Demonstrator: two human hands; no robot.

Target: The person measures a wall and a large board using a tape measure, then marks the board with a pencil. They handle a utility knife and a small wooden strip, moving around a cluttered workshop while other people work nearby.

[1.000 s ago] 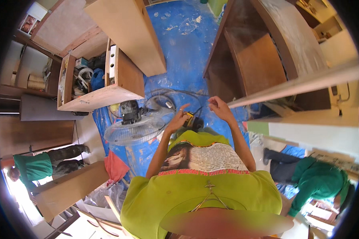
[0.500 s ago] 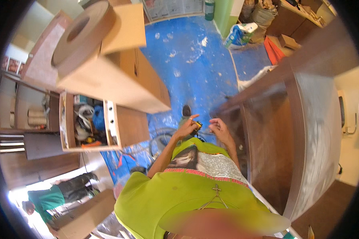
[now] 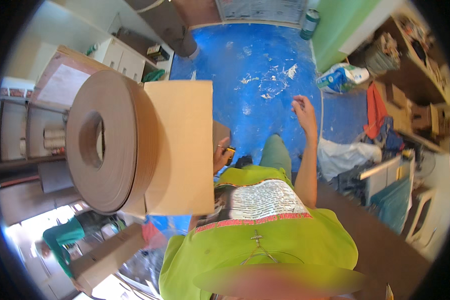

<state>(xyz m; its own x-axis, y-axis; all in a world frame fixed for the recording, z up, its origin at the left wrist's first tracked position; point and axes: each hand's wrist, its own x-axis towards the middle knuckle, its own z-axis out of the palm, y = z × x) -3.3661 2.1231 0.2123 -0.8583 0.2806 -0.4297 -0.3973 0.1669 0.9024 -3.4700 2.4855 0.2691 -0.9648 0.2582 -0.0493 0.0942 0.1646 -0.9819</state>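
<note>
My left hand [image 3: 220, 155] is beside the cardboard box, partly hidden by its raised flap [image 3: 179, 145], with fingers round a small yellow-and-black tool [image 3: 229, 155], perhaps a tape measure. My right hand [image 3: 303, 111] is out ahead over the blue-covered floor [image 3: 252, 70], empty, fingers loosely bent and apart. A large roll of brown edge banding [image 3: 112, 175] stands on the box close to my left, its centre hole facing sideways. My green-trousered leg [image 3: 276, 152] shows between my hands.
A green cylinder [image 3: 310, 24] stands by the far green wall. A white bag [image 3: 342, 76], red cloth [image 3: 376, 111] and wooden shelving [image 3: 410, 70] line the right side. Cabinets [image 3: 125, 62] are at the left. Another person in green [image 3: 66, 234] bends at lower left beside long cardboard [image 3: 105, 255].
I have moved forward past the dark cabinet, alongside the box and roll, which now loom at my left. My right hand has risen forward; my left is now partly behind the cardboard.
</note>
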